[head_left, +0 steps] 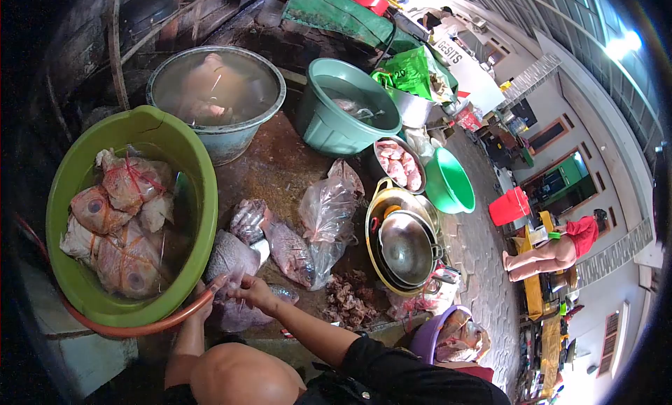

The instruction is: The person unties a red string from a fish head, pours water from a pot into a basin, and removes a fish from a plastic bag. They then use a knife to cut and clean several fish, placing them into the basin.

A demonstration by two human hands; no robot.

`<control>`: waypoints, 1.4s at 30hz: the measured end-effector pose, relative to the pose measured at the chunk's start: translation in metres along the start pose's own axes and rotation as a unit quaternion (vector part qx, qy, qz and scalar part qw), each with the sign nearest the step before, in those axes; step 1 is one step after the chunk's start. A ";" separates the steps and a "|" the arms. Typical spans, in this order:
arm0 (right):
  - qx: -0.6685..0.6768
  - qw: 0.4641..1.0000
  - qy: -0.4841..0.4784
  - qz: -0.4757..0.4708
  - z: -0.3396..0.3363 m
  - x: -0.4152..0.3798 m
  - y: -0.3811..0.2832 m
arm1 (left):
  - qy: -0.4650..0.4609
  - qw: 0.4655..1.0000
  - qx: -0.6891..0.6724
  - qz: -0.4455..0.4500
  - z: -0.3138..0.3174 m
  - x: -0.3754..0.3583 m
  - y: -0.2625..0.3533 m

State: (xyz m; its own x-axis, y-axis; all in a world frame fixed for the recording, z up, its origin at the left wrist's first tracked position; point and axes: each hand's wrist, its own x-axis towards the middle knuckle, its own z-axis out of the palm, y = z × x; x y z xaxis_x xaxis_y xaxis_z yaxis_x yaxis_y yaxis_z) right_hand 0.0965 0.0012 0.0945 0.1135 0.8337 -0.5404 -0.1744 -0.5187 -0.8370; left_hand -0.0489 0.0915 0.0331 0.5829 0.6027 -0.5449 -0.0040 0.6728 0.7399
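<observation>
Both of my hands are close together at the right edge of the big green basin (199, 188). My left hand (204, 296) is closed at the rim, around something I cannot make out. My right hand (250, 291) pinches at a thin clear plastic bag (234, 275). Beneath and beyond them lie whole fish, one large grey fish (229, 254) and a pinkish one (288, 254). Another bag of fish (241, 315) rests just below my right hand. Large fish heads (133, 254) sit in water inside the green basin.
Beyond are a grey tub (234, 142), a teal tub (325, 128), stacked metal pans (406, 247), a bagged fish (329, 212) and scraps (353, 298). A purple bucket (425, 335) stands at lower right. A person in red (581, 237) bends over farther right.
</observation>
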 end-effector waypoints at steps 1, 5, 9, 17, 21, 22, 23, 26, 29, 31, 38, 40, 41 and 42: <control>0.023 1.000 -0.005 -0.021 0.000 0.001 0.003 | 0.000 1.000 -0.001 0.000 0.003 -0.002 0.003; 0.063 0.997 -0.002 -0.039 0.000 0.006 0.013 | 0.016 0.998 0.064 0.018 0.010 -0.011 0.012; 0.064 0.997 0.008 -0.048 -0.001 0.002 0.008 | 0.039 0.997 0.068 -0.006 -0.009 0.011 -0.018; -0.091 0.987 0.110 -0.071 -0.015 0.028 0.037 | -0.110 0.989 0.088 0.033 -0.039 0.030 -0.044; 0.004 0.994 0.064 -0.088 -0.011 0.014 0.010 | -0.018 0.999 -0.030 0.005 -0.013 0.017 -0.020; 0.019 0.993 0.065 -0.099 -0.012 0.015 0.012 | -0.056 0.997 -0.042 -0.019 -0.022 0.030 -0.026; 0.030 0.991 0.069 -0.113 -0.014 0.015 0.012 | -0.047 0.998 -0.043 -0.023 -0.020 0.026 -0.021; 0.057 0.990 0.068 -0.109 -0.015 0.014 0.010 | -0.004 0.996 -0.092 0.001 0.003 0.011 0.000; 0.072 0.989 0.064 -0.111 -0.014 0.012 0.008 | 0.008 0.994 -0.104 0.010 0.007 0.013 0.002; 0.037 0.991 0.087 -0.099 -0.012 0.011 0.009 | -0.007 0.996 -0.090 -0.004 0.011 0.003 0.015; -0.035 0.979 0.163 -0.115 -0.006 0.009 0.020 | -0.050 0.994 -0.097 0.010 0.007 0.014 0.004; -0.183 0.961 0.175 -0.107 -0.006 0.009 0.020 | -0.028 0.993 -0.112 0.001 0.008 0.016 -0.001; -0.183 0.961 0.176 -0.107 -0.007 0.009 0.019 | -0.005 0.992 -0.127 -0.006 0.008 0.017 -0.002; -0.292 0.914 0.194 -0.203 -0.009 0.008 0.018 | -0.005 0.992 -0.127 -0.007 0.005 0.018 -0.001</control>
State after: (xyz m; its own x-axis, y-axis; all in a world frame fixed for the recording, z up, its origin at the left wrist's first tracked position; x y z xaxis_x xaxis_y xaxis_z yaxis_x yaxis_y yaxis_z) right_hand 0.1031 -0.0027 0.0745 0.4109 0.9090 -0.0697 0.4989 -0.2882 -0.8173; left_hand -0.0341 0.0993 0.0243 0.5929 0.5890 -0.5491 -0.1993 0.7680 0.6086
